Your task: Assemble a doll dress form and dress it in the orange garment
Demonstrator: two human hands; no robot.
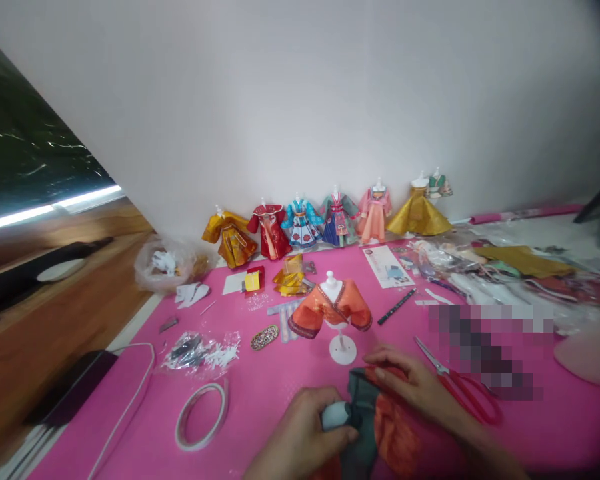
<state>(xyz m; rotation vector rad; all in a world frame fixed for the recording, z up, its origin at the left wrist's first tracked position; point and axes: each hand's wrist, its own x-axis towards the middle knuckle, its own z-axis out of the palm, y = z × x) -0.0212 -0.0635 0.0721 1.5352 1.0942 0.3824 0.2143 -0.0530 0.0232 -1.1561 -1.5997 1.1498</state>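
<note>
Close in front of me, a piece of dark grey-green and orange doll clothing (pixel 366 433) lies bunched between my hands. My left hand (pixel 300 430) pinches its left side, thumb and fingers closed. A smooth, pale rounded piece (pixel 335 416) shows at that hand's fingers; whether it is held or worn on a finger, I cannot tell. My right hand (pixel 417 383) rests on the garment's upper right edge, fingers stretched out over the orange cloth. Just beyond stands a white doll stand (pixel 343 349) wearing an orange jacket (pixel 333 307) with a dark patterned trim.
Red-handled scissors (pixel 473 393) lie to the right, below a black pen (pixel 397 307). A tape roll (pixel 183 427) and a plastic bag of small parts (pixel 205 353) are at left. Several dressed doll stands line the wall, including a blue dress (pixel 303 223). Packaged fabrics (pixel 525 261) pile up right.
</note>
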